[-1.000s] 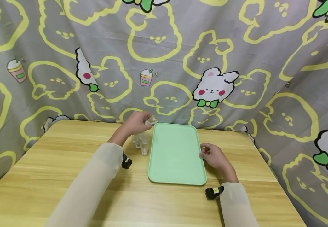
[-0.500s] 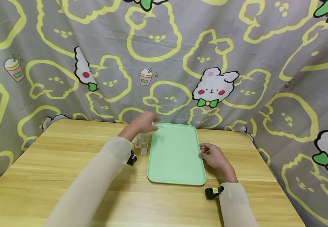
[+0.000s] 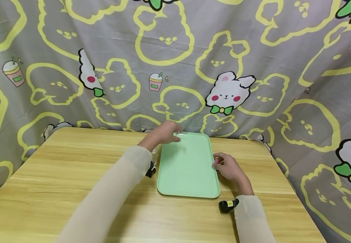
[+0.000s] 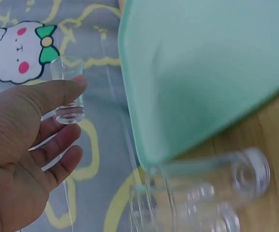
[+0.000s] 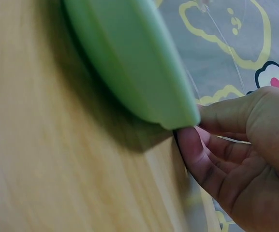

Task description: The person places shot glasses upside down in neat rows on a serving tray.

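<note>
A patterned curtain backs our wooden table.
Our left hand pinches a glass above the tray; our right hand grips its edge.

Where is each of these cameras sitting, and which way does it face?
On the head: faces forward and down at a pale-green rectangular tray on a light wooden table; beige-sleeved arms, left hand and right hand show.
On the left wrist: faces the left hand, the only one showing, pinching a small clear tapered cup, with other clear cups in view.
On the right wrist: faces the right hand alone, at the tray's rim.
Shared: head and left wrist views both show the left hand and tray.
</note>
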Tool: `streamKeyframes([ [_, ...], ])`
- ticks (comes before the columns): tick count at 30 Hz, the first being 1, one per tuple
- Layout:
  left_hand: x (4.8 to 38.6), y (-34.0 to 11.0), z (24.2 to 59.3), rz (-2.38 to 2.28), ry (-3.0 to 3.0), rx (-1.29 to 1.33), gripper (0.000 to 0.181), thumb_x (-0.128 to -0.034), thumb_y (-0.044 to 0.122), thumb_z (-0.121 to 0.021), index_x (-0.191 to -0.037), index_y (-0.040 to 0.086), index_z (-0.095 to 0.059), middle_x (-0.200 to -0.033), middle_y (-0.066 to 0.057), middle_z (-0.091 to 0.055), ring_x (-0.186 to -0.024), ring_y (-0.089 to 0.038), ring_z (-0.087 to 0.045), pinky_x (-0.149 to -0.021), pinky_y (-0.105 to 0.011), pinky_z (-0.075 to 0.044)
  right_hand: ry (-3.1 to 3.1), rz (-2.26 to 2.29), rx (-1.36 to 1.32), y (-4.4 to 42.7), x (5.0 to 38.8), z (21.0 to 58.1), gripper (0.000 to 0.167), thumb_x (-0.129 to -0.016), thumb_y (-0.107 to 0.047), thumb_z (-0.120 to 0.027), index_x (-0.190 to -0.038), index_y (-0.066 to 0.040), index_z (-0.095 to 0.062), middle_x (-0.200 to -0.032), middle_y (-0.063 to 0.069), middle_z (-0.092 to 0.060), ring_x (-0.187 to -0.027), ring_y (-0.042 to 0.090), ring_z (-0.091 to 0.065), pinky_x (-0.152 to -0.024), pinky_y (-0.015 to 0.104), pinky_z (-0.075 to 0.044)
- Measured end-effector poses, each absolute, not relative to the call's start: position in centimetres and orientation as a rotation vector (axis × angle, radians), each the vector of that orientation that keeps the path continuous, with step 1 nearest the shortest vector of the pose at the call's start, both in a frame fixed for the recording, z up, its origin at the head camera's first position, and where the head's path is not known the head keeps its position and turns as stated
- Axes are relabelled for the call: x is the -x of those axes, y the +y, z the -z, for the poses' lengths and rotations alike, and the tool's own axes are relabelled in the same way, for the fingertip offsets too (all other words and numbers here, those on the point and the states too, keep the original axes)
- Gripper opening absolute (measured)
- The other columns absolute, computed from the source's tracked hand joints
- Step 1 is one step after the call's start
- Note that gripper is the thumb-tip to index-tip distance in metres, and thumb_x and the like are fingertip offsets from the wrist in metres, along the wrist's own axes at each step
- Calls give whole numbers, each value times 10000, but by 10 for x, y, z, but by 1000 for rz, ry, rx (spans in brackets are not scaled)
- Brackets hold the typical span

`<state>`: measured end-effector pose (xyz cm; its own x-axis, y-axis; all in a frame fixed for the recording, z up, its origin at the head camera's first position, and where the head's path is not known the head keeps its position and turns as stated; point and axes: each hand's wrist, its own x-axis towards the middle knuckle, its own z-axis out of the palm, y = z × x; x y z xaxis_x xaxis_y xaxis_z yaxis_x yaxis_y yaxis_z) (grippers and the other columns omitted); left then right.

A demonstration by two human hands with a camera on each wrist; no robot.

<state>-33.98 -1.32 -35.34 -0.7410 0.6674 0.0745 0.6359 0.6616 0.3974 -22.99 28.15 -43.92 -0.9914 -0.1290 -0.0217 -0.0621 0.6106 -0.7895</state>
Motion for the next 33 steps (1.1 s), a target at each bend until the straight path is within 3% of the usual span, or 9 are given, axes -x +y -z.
streamKeyframes([
  [15, 334, 24, 362, -739, 2775, -1072, 355, -917, 184, -797, -1230, 69, -676, -1220, -83, -688, -1165, -237, -633, -983, -374, -514, 2765, 1340, 173, 278, 231, 439, 391, -987, 15, -608, -1361, 112, -543, -1012, 159, -626, -847, 226, -618, -691, 348, -576],
  [23, 334, 35, 378, -983, 2777, -1004, 318, -878, 167, -838, -1112, 41, -664, -1033, -55, -679, -887, -197, -615, -873, -348, -524, 2758, 1333, 187, 276, 231, 439, 397, -987, 5, -613, -1362, 114, -541, -1015, 163, -628, -855, 230, -619, -695, 340, -574],
  [33, 332, 50, 388, -1182, 2727, -892, 326, -895, 190, -823, -1150, 30, -696, -1110, -61, -689, -913, -182, -588, -885, -343, -521, 2756, 1337, 159, 281, 230, 438, 388, -998, -4, -610, -1366, 101, -544, -1016, 161, -628, -838, 225, -623, -693, 348, -576],
])
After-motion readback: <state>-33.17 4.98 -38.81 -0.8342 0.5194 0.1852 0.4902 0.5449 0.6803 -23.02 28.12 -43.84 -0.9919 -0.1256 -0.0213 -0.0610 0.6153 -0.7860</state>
